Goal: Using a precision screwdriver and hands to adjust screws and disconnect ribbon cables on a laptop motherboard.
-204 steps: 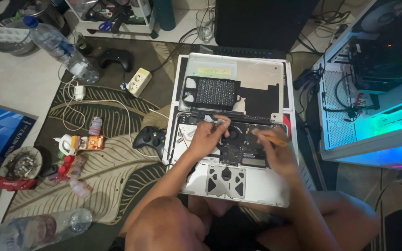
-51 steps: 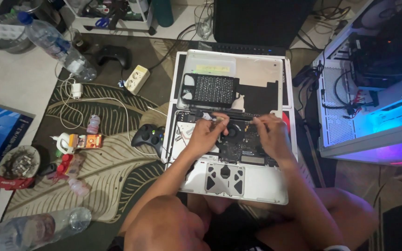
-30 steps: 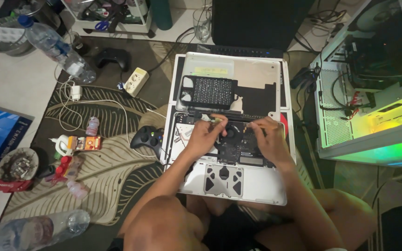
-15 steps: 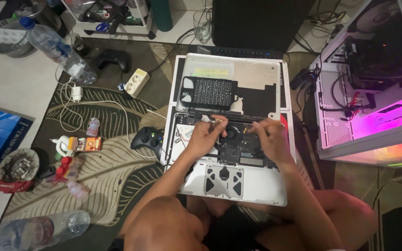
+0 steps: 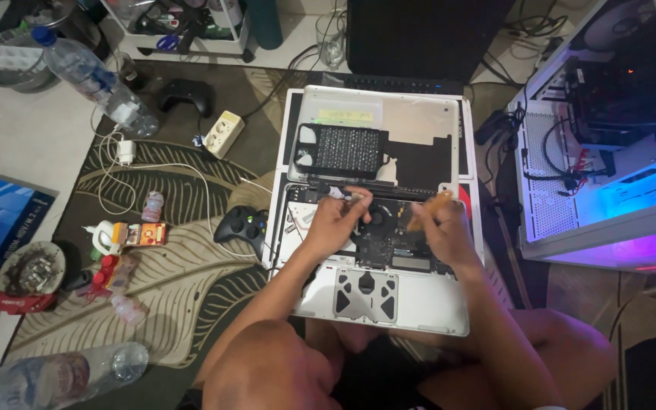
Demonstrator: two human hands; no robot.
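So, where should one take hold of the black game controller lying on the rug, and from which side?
Grip the black game controller by one of its two handle horns, coming from above on its left, rug-side edge. It lies flat, face up, with the horns pointing toward the person; its right side sits close against the opened laptop.

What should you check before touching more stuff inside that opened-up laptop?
1. Both hands over the work: ok. The left hand and right hand are over the dark board of the opened laptop.
2. Tool grip: cannot tell. The right hand has an orange-handled tool; its tip is hidden.
3. Removed cover out of the way: ok. It lies behind the laptop.
4. Loose screws accounted for: cannot tell, too small to see.
5. Clutter nearby: not ok. A game controller lies right beside the laptop's left edge.
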